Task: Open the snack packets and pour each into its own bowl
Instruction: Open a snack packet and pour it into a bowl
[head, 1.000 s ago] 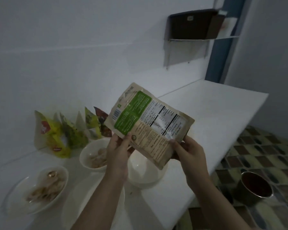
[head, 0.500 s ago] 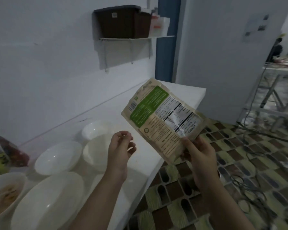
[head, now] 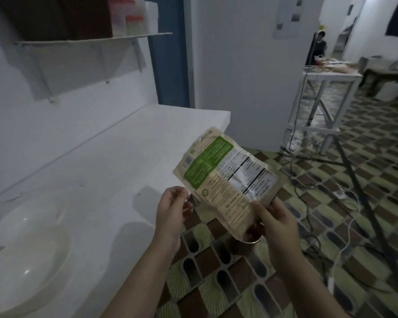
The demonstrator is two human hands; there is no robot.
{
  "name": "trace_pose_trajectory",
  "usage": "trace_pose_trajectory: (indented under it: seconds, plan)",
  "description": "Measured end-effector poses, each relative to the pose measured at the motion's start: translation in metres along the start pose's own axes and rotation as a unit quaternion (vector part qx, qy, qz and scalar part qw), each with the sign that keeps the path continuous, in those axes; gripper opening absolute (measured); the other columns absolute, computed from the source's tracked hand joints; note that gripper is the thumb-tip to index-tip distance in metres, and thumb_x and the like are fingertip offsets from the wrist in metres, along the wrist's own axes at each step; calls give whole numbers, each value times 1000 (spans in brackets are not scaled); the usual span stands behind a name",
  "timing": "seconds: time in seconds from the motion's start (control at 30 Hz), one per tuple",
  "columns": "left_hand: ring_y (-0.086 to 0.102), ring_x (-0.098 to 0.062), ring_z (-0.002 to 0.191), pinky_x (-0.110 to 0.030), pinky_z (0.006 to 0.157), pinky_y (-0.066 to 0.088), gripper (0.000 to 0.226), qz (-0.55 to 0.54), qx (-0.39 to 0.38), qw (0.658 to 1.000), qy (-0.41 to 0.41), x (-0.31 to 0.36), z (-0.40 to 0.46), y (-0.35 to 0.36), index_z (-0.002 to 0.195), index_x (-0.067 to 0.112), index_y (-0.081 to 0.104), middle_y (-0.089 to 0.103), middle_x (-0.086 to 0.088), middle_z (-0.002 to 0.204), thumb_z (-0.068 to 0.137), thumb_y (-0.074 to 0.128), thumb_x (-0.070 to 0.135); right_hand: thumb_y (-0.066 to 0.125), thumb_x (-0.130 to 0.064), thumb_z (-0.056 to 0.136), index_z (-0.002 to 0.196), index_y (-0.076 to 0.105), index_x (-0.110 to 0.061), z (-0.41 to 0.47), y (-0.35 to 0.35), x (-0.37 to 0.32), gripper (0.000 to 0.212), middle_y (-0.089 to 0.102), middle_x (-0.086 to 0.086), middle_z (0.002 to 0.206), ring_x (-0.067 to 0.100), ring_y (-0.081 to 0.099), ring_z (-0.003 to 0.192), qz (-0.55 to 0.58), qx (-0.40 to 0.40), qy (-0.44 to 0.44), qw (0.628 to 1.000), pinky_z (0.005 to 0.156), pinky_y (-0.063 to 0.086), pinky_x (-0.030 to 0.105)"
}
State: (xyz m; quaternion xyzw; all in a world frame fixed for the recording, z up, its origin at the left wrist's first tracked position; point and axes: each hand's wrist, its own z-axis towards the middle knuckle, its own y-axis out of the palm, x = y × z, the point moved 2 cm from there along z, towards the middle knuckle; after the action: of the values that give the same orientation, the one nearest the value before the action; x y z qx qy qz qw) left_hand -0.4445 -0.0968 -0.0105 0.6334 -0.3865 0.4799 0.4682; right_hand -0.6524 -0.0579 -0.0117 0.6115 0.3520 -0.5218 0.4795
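The snack packet (head: 225, 177), tan with a green panel and a nutrition label, is held tilted in the air past the counter's edge, its printed back towards me. My right hand (head: 276, 223) grips its lower right corner. My left hand (head: 172, 212) hovers just left of the packet's lower edge with fingers curled against the thumb; nothing shows between them. An empty white bowl (head: 25, 262) sits on the white counter (head: 106, 166) at the lower left, with a second bowl (head: 21, 216) behind it.
A metal pot (head: 245, 245) stands on the tiled floor under the packet. A wall shelf (head: 92, 39) with a dark box hangs above the counter. Cables (head: 308, 187) trail across the floor towards a white table (head: 331, 75), where a person (head: 319, 42) stands behind.
My view has swung right, away from the filled bowls and other packets. My left hand let go of the packet and now hovers beside it; the packet has moved out over the floor.
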Motion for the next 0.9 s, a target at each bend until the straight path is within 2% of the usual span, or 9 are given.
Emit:
trace_pose_trajectory:
  seconds: [0.17,0.27,0.33,0.47,0.53,0.6,0.77,0.83,0.9]
  plan:
    - [55,-14,67,-34,70,49,7,28,-30,999,-32,-30,42,46,93,16,61,62,7,66,97,56,19,61,-13,95,93,72,-19,45,-31,18,12,71,22,99,37,63,82,-10,50,15,999,77,52,56]
    - [60,-14,71,-36,75,49,7,43,-64,995,-56,-53,74,76,96,17,62,65,3,74,97,56,21,63,-15,94,91,72,-19,82,-53,35,10,67,29,102,39,62,81,-12,86,32,996,76,52,64]
    - [62,-14,75,-32,74,52,7,56,-83,992,-72,-66,94,95,99,15,61,64,-2,83,97,55,20,62,-14,95,93,70,-14,103,-67,45,8,71,24,100,40,67,86,-16,112,49,992,79,53,64]
    - [64,-16,78,-30,72,53,9,84,-110,985,-108,-100,142,133,102,14,61,66,-6,93,97,56,18,58,-12,97,101,62,6,147,-92,66,19,73,18,98,33,72,92,-52,157,73,983,77,61,46]
    - [64,-16,78,-32,73,53,8,98,-122,980,-125,-118,163,151,101,13,60,67,-6,97,97,55,17,56,-13,99,100,65,1,166,-103,78,17,72,17,95,30,72,87,-84,177,78,977,68,62,34]
    - [65,-16,79,-31,73,54,10,113,-137,974,-139,-136,181,167,103,12,60,67,-7,98,99,52,16,55,-13,100,101,67,-4,186,-113,92,16,73,14,93,28,72,84,-117,190,80,972,63,61,29]
    - [65,-14,76,-25,63,52,13,134,-144,964,-178,-181,212,193,99,13,61,67,-4,95,100,48,11,58,-24,96,84,71,-25,223,-139,150,17,74,8,86,31,72,83,-174,203,150,952,74,60,54]
    - [65,-14,75,-25,63,51,15,139,-140,960,-197,-200,220,197,95,15,62,68,-3,92,100,48,10,59,-32,90,83,72,-28,234,-151,178,15,75,4,83,30,72,81,-197,211,187,939,74,59,58]
    - [65,-15,77,-29,68,50,16,152,-132,957,-208,-223,227,198,92,18,62,69,-1,89,99,50,9,59,-27,90,83,72,-24,245,-162,208,15,75,5,81,30,72,79,-188,226,225,929,72,60,56]
